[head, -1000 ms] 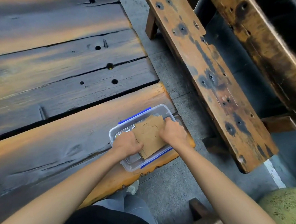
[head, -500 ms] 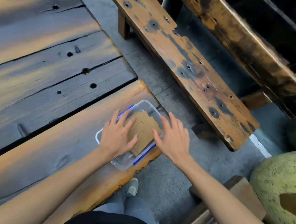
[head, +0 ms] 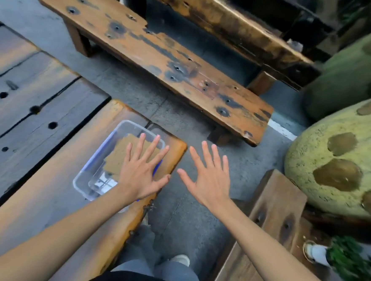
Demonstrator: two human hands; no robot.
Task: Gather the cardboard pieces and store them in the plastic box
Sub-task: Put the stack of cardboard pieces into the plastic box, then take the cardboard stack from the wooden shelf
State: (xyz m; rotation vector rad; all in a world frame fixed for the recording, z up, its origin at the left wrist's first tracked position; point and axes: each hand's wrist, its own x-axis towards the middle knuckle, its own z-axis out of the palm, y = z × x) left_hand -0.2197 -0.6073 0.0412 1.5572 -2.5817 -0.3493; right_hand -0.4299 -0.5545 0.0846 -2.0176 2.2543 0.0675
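Note:
A clear plastic box [head: 94,173] with blue clips sits at the right corner of the wooden table [head: 46,174]. Brown cardboard pieces [head: 118,155] lie flat inside it. My left hand [head: 142,170] hovers over the box's right side with fingers spread and straight, holding nothing. It hides part of the cardboard and the box's right rim. My right hand [head: 208,177] is spread open too, to the right of the table's edge, above the concrete floor.
A worn wooden bench [head: 164,57] stands across the gap beyond the table. A second bench [head: 259,233] sits at the lower right. Large yellow-green rounded boulders [head: 336,168] and a potted plant [head: 345,259] fill the right side.
Both hands let go of the cardboard, opened with fingers spread and lifted off the box. My right hand moved right, off the table. The view swung to the right.

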